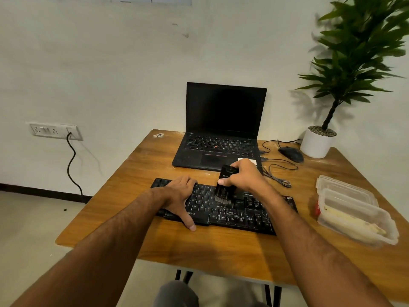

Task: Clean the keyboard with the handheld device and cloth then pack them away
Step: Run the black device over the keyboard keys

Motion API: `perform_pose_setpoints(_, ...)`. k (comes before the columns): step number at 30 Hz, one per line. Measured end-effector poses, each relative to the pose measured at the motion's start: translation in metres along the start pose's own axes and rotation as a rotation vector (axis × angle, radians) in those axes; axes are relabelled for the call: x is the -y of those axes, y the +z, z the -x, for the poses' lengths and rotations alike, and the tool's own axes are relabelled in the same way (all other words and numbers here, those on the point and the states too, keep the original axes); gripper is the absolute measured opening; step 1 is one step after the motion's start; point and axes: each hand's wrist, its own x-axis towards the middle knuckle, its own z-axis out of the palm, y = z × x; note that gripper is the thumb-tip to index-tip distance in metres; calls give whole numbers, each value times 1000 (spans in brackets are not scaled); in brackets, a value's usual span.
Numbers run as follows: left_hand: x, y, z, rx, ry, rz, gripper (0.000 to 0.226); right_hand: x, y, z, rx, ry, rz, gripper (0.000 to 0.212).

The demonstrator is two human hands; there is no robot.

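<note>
Both forearms enter from the bottom edge, elbows cut off. Right hand (244,173): grip wrapped round the black device (224,185), thumb on its front face, fingers hidden behind it. Device stands near upright, brush end down, bristles touching the keys just below the grip. Its label is partly covered by the thumb, unreadable. Left hand (180,196): grip spread flat, pressing the left part of the keyboard (239,212), thumb hanging over the near edge onto the tabletop (132,173). Keyboard is black, key legends blurred, pale specks and smears on its right half; middle hidden under hand and device. Right of the right grip, well apart: clear box (356,218) with something pale yellow inside, maybe cloth, can't tell. Behind the grip: open laptop (221,129), screen dark, near corner hidden by the right hand.
</note>
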Motion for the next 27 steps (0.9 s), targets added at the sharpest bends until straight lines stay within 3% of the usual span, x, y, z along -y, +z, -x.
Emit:
perform_pose_setpoints(5, -1, 0, -1, -3, 0, 4, 149, -2, -12, 3, 169, 12, -54, 25)
perform_pose_setpoints(10, -1, 0, 0, -7, 0, 2, 149, -1, -3, -8, 71, -14, -54, 29)
perform_pose_setpoints(14, -1, -1, -1, 2, -9, 2, 151, -2, 4, -7, 166, -27, 51, 26)
perform_pose_setpoints(17, -2, -1, -1, 5, -9, 5, 150, 1, -9, -6, 247, -25, -30, 20)
perform_pose_setpoints(22, -1, -1, -1, 2, -6, -2, 150, -1, 5, -13, 119, -17, -52, 23)
perform_pose_setpoints(27, -1, -1, -1, -7, 3, -9, 149, 3, 5, -8, 211, -18, 22, 25)
